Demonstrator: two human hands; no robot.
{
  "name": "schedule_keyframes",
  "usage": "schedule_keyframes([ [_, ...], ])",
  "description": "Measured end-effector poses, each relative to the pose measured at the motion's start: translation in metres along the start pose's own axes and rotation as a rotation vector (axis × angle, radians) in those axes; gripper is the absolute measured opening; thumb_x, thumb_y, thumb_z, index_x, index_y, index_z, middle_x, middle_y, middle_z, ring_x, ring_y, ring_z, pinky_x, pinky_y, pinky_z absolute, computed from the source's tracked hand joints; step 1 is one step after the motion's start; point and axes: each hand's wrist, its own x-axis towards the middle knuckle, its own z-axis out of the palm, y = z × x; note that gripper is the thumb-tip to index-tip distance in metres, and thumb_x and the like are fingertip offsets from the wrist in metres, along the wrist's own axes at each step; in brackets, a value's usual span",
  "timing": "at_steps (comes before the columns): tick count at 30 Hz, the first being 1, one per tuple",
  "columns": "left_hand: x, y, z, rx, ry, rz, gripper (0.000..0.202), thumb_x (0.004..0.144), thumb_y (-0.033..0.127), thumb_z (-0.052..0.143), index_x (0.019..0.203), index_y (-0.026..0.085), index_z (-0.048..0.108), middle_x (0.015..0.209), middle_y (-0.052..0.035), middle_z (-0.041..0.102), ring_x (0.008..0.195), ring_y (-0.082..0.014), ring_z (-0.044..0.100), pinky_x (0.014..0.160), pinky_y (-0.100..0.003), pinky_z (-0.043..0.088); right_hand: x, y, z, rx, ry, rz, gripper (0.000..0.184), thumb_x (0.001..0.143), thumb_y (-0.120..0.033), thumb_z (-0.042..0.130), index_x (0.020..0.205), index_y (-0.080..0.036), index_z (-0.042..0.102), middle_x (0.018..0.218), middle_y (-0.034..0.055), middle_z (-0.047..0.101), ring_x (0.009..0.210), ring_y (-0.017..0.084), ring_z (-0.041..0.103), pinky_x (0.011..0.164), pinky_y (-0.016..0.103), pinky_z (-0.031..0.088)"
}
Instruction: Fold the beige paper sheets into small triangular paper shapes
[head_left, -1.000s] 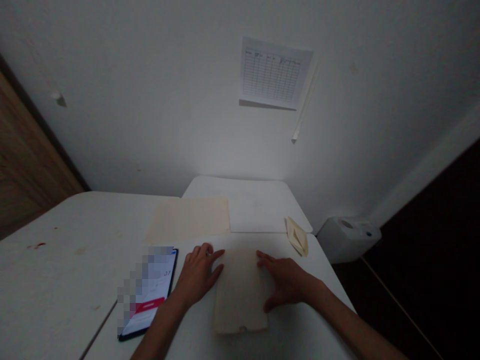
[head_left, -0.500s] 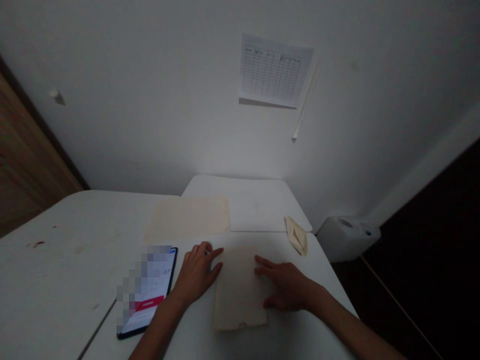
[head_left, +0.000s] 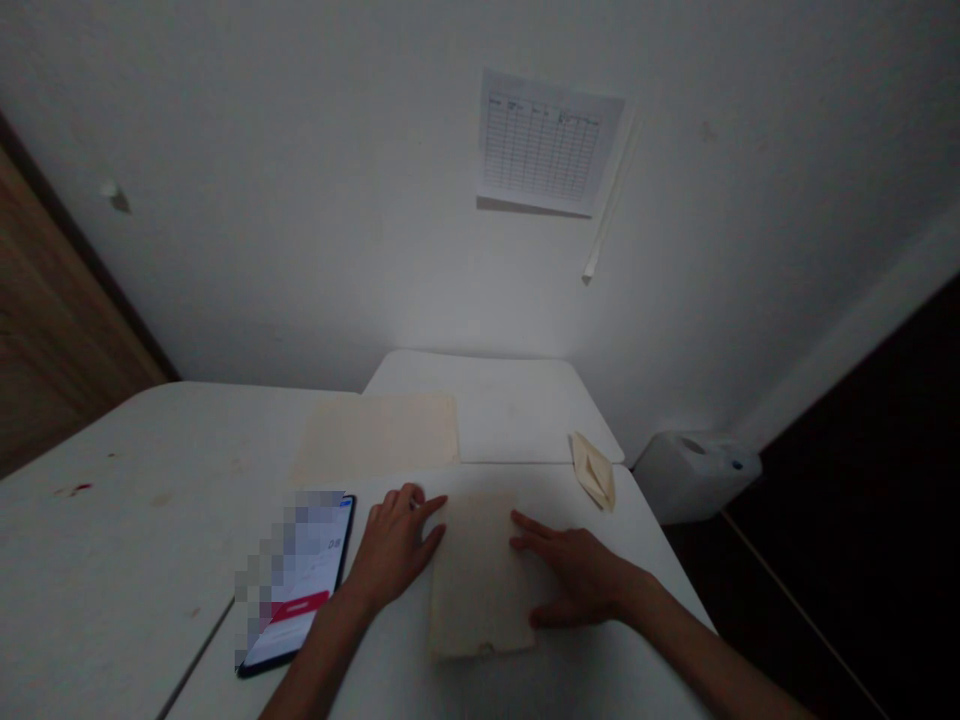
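Observation:
A folded cream sheet of paper (head_left: 476,585) lies on the white table (head_left: 135,560) in front of me. My left hand (head_left: 394,550) rests flat at its left edge, fingers stretched out along the fold. My right hand (head_left: 574,575) lies flat on the sheet's right side, fingers spread and pointing left. Neither hand grips anything.
A phone (head_left: 296,590) with a lit screen lies left of my left hand. A larger cream sheet (head_left: 379,435) lies farther back. A small folded paper piece (head_left: 594,470) sits near the table's right edge. A printed chart (head_left: 547,140) hangs on the wall. A white container (head_left: 694,470) stands on the floor at right.
My right hand has slid slightly across the folded sheet, fingers flattening on it. My left hand has barely moved.

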Motion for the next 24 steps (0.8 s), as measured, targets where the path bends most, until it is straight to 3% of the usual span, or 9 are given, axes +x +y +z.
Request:
schedule_keyframes([
  [12,-0.0001,0.0012,-0.0003,0.011,-0.003,-0.01,0.036,0.089,0.034,0.052,0.125,0.03,0.059,0.109,-0.0065,0.052,0.098,-0.0242,0.049,0.081,-0.037,0.038,0.0012,0.0004,0.0005,0.014,-0.018,0.009,0.105,0.052,-0.054,0.077,0.145,-0.029,0.034,0.157,0.0049,0.014,0.115,0.035,0.056,0.099,0.045,0.041],
  [24,-0.0021,0.0049,-0.0038,0.021,-0.007,-0.004,0.036,0.091,0.032,0.049,0.126,0.029,0.058,0.109,-0.007,0.053,0.1,-0.0247,0.049,0.082,-0.037,0.038,0.0005,-0.0008,-0.0006,0.057,-0.034,-0.001,0.107,0.052,-0.046,0.077,0.146,-0.027,0.03,0.158,0.0047,0.01,0.127,0.035,0.046,0.104,0.044,0.037],
])
